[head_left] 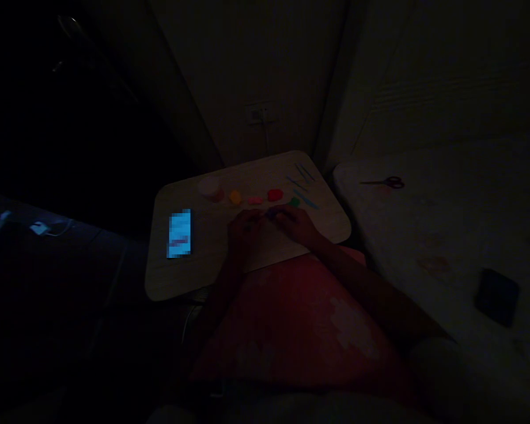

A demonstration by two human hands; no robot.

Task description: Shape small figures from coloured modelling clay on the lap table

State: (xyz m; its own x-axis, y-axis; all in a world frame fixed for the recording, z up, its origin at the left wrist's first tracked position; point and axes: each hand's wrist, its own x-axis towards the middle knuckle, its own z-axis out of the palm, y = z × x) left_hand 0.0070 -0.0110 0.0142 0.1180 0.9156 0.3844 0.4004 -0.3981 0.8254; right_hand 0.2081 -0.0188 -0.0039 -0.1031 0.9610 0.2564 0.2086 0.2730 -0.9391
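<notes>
The room is very dark. My left hand and my right hand meet over a small pale table, fingers curled toward each other around a small dark bit that I cannot make out. Just beyond them lie lumps of clay in a row: an orange one, a pink one, a red one and a green one. Thin blue modelling tools lie at the table's far right.
A lit phone lies on the table's left part. A pale cup-like thing stands near the orange lump. Scissors and a dark object rest on the bed at right. A wall socket is behind.
</notes>
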